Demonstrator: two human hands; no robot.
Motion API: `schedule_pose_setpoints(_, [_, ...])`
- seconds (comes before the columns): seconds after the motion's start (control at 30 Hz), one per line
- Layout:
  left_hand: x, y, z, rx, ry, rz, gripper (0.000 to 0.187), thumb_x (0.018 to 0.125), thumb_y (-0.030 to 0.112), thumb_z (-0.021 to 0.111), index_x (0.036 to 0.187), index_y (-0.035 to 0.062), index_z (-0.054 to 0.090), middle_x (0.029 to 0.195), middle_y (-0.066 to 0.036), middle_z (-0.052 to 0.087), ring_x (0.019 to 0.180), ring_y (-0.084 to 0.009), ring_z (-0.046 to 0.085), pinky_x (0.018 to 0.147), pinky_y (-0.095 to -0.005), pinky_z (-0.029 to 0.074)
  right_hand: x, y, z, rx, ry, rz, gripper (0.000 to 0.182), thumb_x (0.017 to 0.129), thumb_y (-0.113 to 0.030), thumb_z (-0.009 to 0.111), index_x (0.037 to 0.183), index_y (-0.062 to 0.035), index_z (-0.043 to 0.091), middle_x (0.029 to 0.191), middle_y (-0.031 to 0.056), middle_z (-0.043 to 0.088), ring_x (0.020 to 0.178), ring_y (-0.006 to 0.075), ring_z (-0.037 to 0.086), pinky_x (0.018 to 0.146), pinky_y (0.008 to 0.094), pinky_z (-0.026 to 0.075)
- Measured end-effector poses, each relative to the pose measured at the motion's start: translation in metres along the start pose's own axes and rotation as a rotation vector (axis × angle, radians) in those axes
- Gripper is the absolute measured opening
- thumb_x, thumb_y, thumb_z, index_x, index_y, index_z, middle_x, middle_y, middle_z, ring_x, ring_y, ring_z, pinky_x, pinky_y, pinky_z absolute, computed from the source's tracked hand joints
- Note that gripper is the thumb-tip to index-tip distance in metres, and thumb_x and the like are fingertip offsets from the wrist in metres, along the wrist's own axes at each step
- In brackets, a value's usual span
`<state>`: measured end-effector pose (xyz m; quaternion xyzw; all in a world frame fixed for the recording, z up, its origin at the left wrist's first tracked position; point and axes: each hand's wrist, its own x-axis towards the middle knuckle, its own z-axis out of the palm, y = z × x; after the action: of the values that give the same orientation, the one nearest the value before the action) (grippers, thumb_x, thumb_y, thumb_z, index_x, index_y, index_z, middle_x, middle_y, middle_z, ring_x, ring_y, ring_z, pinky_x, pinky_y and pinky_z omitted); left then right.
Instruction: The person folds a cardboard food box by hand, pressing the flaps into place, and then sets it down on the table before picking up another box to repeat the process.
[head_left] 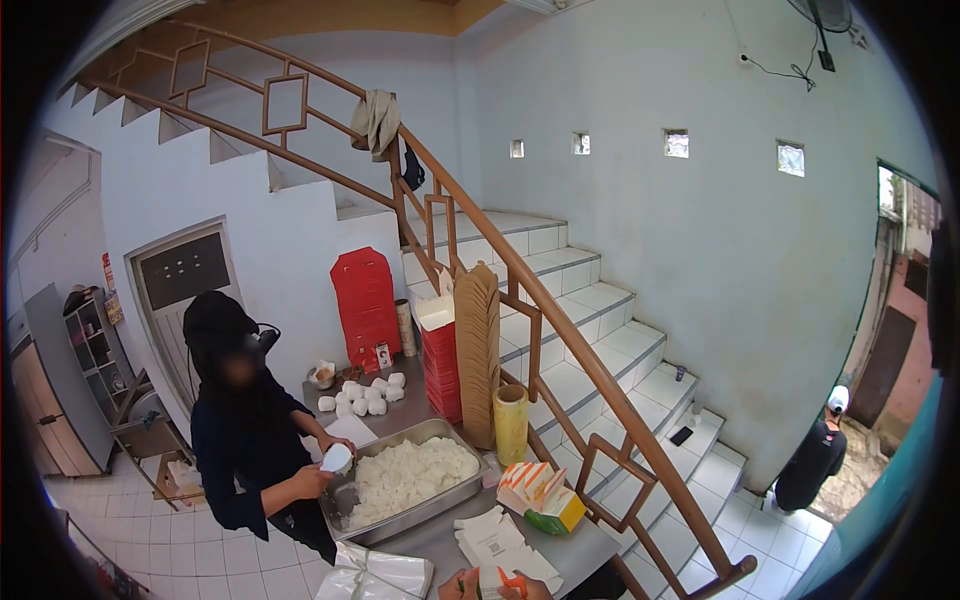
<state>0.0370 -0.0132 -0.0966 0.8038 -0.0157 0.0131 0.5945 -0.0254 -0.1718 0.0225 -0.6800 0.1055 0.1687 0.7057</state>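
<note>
At the bottom edge my left hand [460, 586] and my right hand [530, 588] grip a small white carton with orange print [495, 579] from its two sides. Both hands are partly cut off by the frame. Just beyond them lies a stack of flat white cartons [492, 545], one with a printed square code. To their right is a bundle of orange, white and green cartons [542, 494]. White plastic bags [372, 577] lie to the left of my hands.
Across the table a co-worker [250, 440] holds a white cup [338, 459] at a metal tray [395, 527] of rice [415, 475]. Wrapped white portions [365, 396], red box stacks [442, 370], brown paper [477, 355] and a film roll [511, 425] stand behind. A stair railing [570, 345] borders the right.
</note>
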Motion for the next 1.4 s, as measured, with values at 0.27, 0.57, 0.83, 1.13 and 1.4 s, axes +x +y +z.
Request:
schedule_pose_setpoints(0.27, [0.015, -0.117, 0.047, -0.548, -0.302, 0.042, 0.057, 0.112, 0.043, 0.036, 0.15, -0.0002, 0.044, 0.148, -0.025, 0.052, 0.137, -0.0336, 0.051, 0.112, -0.0417, 0.041, 0.061, 0.031, -0.019, -0.443, 0.763, -1.172, 0.043, 0.105, -0.032, 0.053, 0.073, -0.0035, 0.054, 0.058, 0.0123, 0.049, 0.05, 0.0266, 0.05, 0.051, 0.0407, 0.04])
schedule_pose_setpoints(0.57, [-0.016, -0.031, 0.031, -0.171, -0.351, 0.097, 0.053, 0.105, 0.033, 0.056, 0.141, 0.0, 0.034, 0.136, -0.017, 0.036, 0.123, -0.0272, 0.035, 0.104, -0.0368, 0.031, 0.049, -0.035, -0.041, 0.306, 0.472, -0.717, 0.025, 0.108, -0.027, 0.055, 0.115, -0.0027, 0.054, 0.096, 0.0091, 0.067, 0.082, 0.0102, 0.061, 0.069, 0.027, 0.049])
schedule_pose_setpoints(0.83, [-0.032, 0.099, -0.021, -0.241, -0.167, 0.045, 0.06, 0.089, -0.002, 0.072, 0.139, 0.0003, 0.038, 0.127, -0.014, 0.055, 0.12, -0.0241, 0.057, 0.108, -0.0378, 0.043, 0.043, 0.014, -0.056, -0.135, 0.173, -0.524, 0.034, 0.107, -0.03, 0.057, 0.131, -0.0066, 0.058, 0.133, 0.0098, 0.054, 0.118, 0.0181, 0.057, 0.091, 0.0303, 0.052])
schedule_pose_setpoints(1.13, [-0.023, 0.089, -0.026, 0.123, 0.102, 0.323, 0.008, 0.093, 0.011, 0.073, 0.097, 0.0042, 0.072, 0.115, -0.016, 0.069, 0.116, -0.03, 0.061, 0.101, -0.0424, 0.047, 0.006, 0.051, -0.011, 0.702, -0.209, -0.144, 0.085, 0.098, -0.059, 0.059, 0.163, -0.0275, 0.014, 0.162, 0.0099, 0.028, 0.148, 0.0284, 0.035, 0.118, 0.0492, 0.036])
schedule_pose_setpoints(1.4, [-0.025, 0.063, -0.002, -0.19, -0.047, 0.314, 0.012, 0.09, -0.004, 0.068, 0.101, -0.0009, 0.07, 0.106, -0.016, 0.074, 0.101, -0.0262, 0.072, 0.089, -0.034, 0.056, 0.023, 0.113, -0.037, 0.945, -0.486, -0.004, 0.103, 0.09, -0.059, 0.072, 0.164, -0.0356, 0.004, 0.166, 0.0084, 0.024, 0.15, 0.0277, 0.034, 0.119, 0.0501, 0.036])
